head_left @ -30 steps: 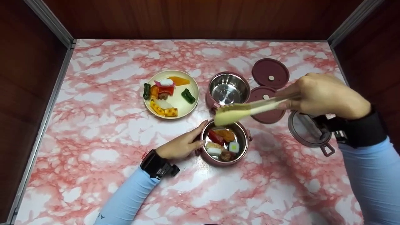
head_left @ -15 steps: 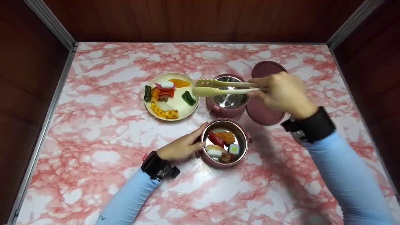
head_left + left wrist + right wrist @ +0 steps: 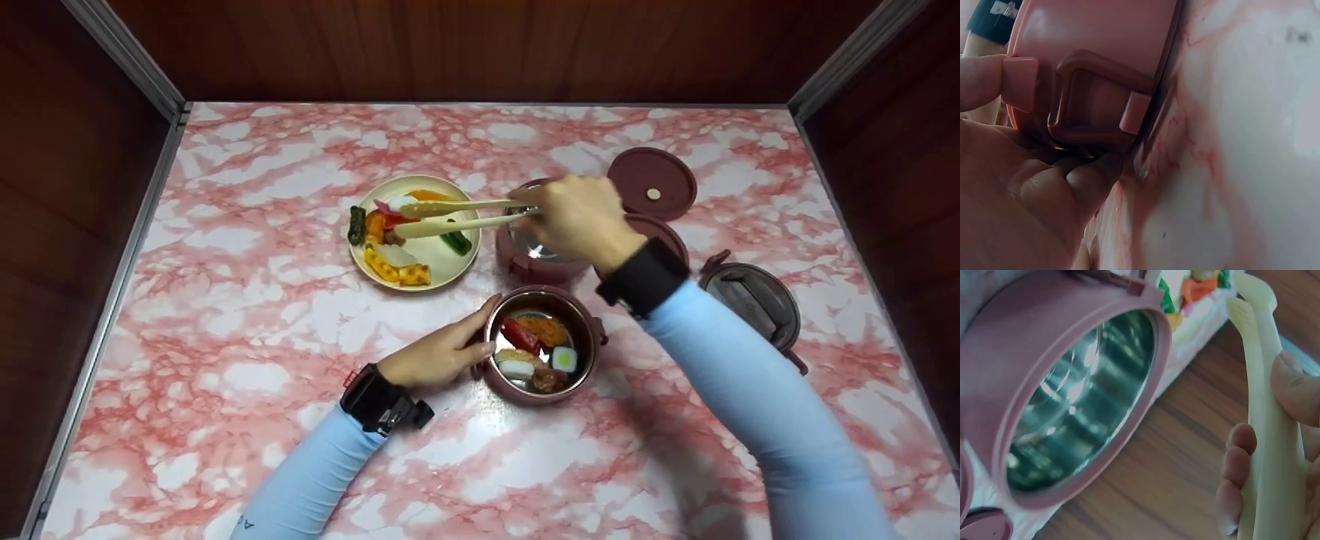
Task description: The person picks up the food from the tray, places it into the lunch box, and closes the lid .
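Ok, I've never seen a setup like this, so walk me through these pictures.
There's no machine here: a person works with two bare hands. The wide picture comes from a camera on the person's head; the two close ones come from cameras on the wrists.

On the pink-and-white table are a plate of colourful food pieces, two maroon lids, a grey lid and two pots. The left hand grips the front pot, which also has food in it. The right hand holds pale tongs with their tips over the plate; whether they touch any food, I can't tell. The back pot fills much of the right wrist picture.
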`<state>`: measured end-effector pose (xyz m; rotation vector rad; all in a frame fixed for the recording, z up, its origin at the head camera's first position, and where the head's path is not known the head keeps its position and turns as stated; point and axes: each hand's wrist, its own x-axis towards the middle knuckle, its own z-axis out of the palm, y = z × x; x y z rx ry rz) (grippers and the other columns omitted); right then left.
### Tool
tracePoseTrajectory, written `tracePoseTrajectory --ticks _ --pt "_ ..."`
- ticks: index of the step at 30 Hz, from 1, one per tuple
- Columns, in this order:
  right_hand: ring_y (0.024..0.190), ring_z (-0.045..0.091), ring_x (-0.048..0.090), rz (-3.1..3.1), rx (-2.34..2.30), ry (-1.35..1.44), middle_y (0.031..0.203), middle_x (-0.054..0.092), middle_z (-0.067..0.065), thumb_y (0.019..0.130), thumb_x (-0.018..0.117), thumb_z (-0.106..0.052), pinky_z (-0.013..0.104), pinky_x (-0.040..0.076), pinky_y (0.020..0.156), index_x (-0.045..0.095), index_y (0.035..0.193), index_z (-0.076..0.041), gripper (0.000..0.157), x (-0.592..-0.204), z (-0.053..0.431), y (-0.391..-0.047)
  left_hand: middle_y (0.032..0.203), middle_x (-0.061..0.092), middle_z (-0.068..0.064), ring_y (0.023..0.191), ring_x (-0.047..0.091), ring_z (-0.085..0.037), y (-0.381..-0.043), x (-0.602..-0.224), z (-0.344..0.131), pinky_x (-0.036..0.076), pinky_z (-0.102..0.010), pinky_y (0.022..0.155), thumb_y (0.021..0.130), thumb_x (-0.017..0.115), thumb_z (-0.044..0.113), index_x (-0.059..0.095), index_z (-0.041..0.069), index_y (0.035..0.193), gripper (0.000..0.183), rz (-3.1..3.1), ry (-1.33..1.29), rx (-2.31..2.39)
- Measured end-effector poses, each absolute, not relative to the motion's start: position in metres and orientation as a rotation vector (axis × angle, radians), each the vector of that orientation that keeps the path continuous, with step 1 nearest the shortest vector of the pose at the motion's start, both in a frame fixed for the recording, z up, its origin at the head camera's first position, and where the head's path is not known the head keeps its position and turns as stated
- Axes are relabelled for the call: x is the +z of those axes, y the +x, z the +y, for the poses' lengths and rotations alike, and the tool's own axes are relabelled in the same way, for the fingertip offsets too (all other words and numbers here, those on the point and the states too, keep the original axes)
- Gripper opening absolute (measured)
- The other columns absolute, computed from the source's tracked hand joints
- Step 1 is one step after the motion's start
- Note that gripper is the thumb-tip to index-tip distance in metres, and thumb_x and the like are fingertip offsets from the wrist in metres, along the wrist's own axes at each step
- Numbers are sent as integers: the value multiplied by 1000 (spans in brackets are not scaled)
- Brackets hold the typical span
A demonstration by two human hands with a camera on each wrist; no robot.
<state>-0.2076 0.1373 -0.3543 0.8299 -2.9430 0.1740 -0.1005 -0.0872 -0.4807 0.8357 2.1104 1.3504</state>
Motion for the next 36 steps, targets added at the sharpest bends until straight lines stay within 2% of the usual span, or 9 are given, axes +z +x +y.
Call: tracePoseTrajectory --ticks 4,8,14,21,25,31,33,36 --pt "61 23 58 -2895 204 875 79 70 6 88 73 -43 44 46 47 71 125 -30 39 -360 119 -211 163 10 -15 148 13 -25 -101 -481 -86 12 -35 121 107 46 24 4 4 159 70 2109 876 1362" --pt "67 26 61 -2863 195 907 85 71 7 89 72 -44 47 47 49 73 120 -29 35 -365 106 -212 163 9 -18 148 12 -28 -101 -481 -86 11 -38 121 106 46 22 4 1 158 70 2104 896 1374" --pt "69 30 63 -2888 150 930 81 70 6 89 73 -39 50 50 53 74 117 -27 30 -367 100 -211 163 8 -17 148 12 -27 -100 -480 -86 12 -37 121 106 47 23 4 2 158 71 2113 886 1362" --pt "65 30 61 -2933 89 872 78 67 3 85 74 -32 50 49 52 76 105 -25 21 -364 106 -208 163 10 -15 148 13 -23 -100 -481 -87 12 -33 120 106 46 23 4 4 158 70 2115 869 1361" --pt "65 30 60 -2968 12 849 80 66 5 87 72 -35 48 50 52 76 110 -26 25 -364 105 -208 163 11 -15 148 14 -23 -100 -482 -87 12 -33 120 106 46 23 4 5 159 70 2117 859 1361" --pt "63 28 59 -2955 35 811 77 66 3 83 72 -29 48 49 51 77 105 -27 22 -364 110 -208 163 12 -14 148 15 -22 -100 -481 -87 13 -32 120 106 47 25 3 8 159 70 2112 850 1372" --pt "63 27 58 -2974 53 767 75 65 3 83 70 -29 48 48 50 77 104 -30 22 -360 115 -206 163 11 -13 148 14 -21 -100 -481 -87 13 -32 120 106 47 25 4 10 160 70 2106 847 1378" --pt "59 26 56 -3026 55 656 69 63 5 85 72 -38 45 47 48 77 106 -30 23 -350 123 -202 163 10 -12 148 14 -21 -101 -481 -87 12 -32 120 106 47 24 4 9 160 70 2104 844 1377"
